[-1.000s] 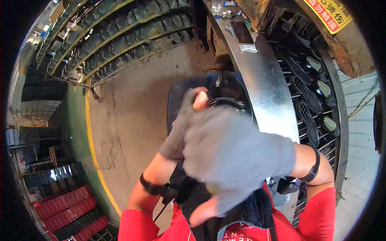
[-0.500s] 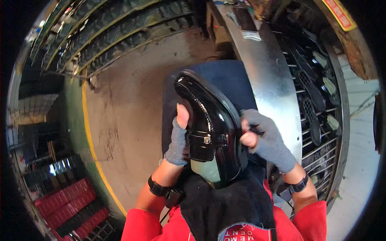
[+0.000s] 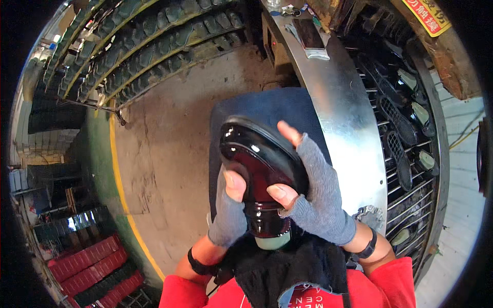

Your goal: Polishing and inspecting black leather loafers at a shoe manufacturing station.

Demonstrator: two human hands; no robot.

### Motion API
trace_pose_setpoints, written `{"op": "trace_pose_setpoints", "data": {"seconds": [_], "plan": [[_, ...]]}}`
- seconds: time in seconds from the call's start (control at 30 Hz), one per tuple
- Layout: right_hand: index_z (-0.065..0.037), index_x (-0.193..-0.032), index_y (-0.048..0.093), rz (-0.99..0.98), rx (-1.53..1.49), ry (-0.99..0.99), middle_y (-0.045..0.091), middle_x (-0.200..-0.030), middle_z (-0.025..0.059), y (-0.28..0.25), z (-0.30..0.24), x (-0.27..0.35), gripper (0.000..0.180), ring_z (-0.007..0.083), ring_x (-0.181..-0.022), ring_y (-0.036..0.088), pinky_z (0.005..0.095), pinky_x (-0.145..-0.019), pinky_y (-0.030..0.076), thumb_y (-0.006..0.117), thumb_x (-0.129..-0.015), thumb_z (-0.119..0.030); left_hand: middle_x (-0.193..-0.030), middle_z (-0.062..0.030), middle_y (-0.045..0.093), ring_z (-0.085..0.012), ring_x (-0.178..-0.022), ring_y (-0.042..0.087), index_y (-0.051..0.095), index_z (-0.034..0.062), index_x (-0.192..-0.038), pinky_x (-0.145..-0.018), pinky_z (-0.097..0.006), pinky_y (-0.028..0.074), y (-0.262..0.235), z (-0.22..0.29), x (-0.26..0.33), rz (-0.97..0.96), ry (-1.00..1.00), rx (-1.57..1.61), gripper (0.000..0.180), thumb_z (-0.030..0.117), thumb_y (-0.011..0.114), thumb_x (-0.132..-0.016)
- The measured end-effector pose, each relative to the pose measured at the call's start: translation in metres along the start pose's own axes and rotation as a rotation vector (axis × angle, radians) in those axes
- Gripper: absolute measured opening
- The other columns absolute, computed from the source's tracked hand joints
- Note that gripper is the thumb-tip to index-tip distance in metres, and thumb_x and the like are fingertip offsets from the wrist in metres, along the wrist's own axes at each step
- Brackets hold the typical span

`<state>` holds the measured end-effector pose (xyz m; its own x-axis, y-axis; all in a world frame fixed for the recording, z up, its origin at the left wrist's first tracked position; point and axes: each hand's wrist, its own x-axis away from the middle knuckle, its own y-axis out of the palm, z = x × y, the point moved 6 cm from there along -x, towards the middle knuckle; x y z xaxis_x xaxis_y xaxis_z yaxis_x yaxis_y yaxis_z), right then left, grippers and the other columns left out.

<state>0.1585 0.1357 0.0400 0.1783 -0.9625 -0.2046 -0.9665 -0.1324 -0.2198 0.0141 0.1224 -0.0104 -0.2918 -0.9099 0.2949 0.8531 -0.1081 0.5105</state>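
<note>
A glossy black shoe [image 3: 262, 172], its toe pointing away from me, is held between my two hands over my lap. At its near end a pale green last [image 3: 273, 241] shows out of the opening. My left hand [image 3: 229, 213], in a grey fingerless glove, grips the left side with the thumb on the upper; its other fingers are hidden behind the shoe. My right hand [image 3: 321, 197], gloved alike, clasps the right side, its thumb on the upper and a finger along the sole edge near the toe. Dark blue cloth [image 3: 267, 102] lies beneath the shoe.
To my right runs a metal ledge [image 3: 349, 123] beside a rack of rods [image 3: 411, 210] carrying black soles [image 3: 398, 154] and shoes with pale green lasts. Shelves of lasts [image 3: 154, 46] stand at the far left. Red slatted pieces [image 3: 87, 256] lie lower left.
The shoe has turned so that its upper faces me more squarely and its strap has gone from sight. My right hand has moved from the side edge to wrap around it, thumb on the upper.
</note>
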Motion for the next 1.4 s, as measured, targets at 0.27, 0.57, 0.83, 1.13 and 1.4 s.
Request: {"op": "trace_pose_setpoints", "data": {"seconds": [0.27,0.57,0.83,1.13,1.4], "plan": [[-0.002,-0.156,0.048,-0.100,-0.054,-0.069,0.069,-0.127,0.0188,-0.012,-0.028,-0.032,0.078,0.0329,-0.113,0.071,0.0360,-0.098,0.054,0.081,-0.086,-0.014,-0.155,-0.0178,0.050,-0.0317,-0.140,0.054,0.035,0.0034,-0.160,-0.116,-0.046,0.048,0.001,0.008,0.009,-0.052,0.056,-0.156,0.097,0.074,0.057,-0.097],[-0.001,-0.163,0.033,0.074,-0.402,0.222,0.056,-0.150,0.0156,0.016,0.091,0.033,0.085,0.0276,-0.135,0.058,0.0383,-0.115,0.043,0.065,-0.100,-0.048,-0.148,-0.0195,0.054,-0.0248,-0.137,0.052,0.039,-0.0069,-0.156,-0.116,-0.039,0.040,-0.004,0.047,0.007,0.003,0.354,-0.394,0.090,0.062,0.059,-0.101],[0.005,-0.139,0.054,-0.145,-1.033,0.720,0.069,-0.124,0.0240,0.037,0.089,-0.002,0.078,0.0364,-0.105,0.073,0.0501,-0.093,0.063,0.064,-0.096,-0.060,-0.109,-0.0139,0.068,-0.0226,-0.107,0.067,0.068,-0.0012,-0.110,-0.101,-0.035,0.050,0.012,0.091,-0.093,-0.287,0.400,-0.304,0.049,0.044,0.050,-0.112],[0.003,-0.146,0.052,-0.274,-0.948,0.994,0.066,-0.131,0.0278,0.029,0.152,0.062,0.104,0.0405,-0.116,0.070,0.0512,-0.105,0.057,0.060,-0.086,-0.081,-0.087,-0.0055,0.066,-0.0155,-0.089,0.061,0.069,0.0028,-0.091,-0.086,-0.029,0.047,-0.006,0.067,-0.097,-0.034,0.359,-0.356,0.053,0.044,0.044,-0.113],[0.000,-0.150,0.050,-0.267,-0.684,0.879,0.066,-0.135,0.0192,0.000,0.136,0.097,0.102,0.0309,-0.120,0.069,0.0436,-0.106,0.056,0.080,-0.079,-0.066,-0.117,-0.0072,0.057,-0.0185,-0.111,0.053,0.067,0.0028,-0.121,-0.103,-0.033,0.040,-0.010,0.048,-0.081,0.083,0.512,-0.282,0.037,0.035,0.058,-0.106]]}}
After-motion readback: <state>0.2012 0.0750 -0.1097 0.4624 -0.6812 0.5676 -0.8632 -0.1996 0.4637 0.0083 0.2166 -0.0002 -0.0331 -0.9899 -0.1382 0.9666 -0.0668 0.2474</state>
